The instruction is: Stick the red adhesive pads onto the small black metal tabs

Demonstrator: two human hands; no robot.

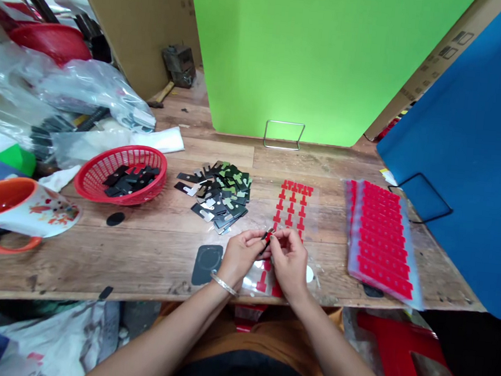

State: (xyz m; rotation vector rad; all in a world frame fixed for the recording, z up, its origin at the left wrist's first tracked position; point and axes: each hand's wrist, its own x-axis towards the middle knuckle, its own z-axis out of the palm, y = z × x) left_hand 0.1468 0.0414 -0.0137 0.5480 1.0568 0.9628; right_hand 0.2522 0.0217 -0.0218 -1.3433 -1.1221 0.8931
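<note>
A small black metal plate (265, 244) is pinched between the thumb and fingers of my left hand (240, 257), which wears a silver bracelet. The fingertips of my right hand (289, 265) close on the same plate from the right, and a bit of red shows on it between the hands. Beneath both hands lies a clear sheet of red T-shaped stickers (291, 208), partly covered by them. Left of the sheet is a loose pile of black notched metal plates (227, 194), some showing bare metal or greenish reflections.
At the left, a red plastic basket (91, 187) holds more black pieces, beside an orange-and-white mug (48, 213). Stacked red sticker sheets (382, 242) lie at the right. A green panel (298, 62) and a blue panel (475, 150) stand behind. The table's front edge is close to my body.
</note>
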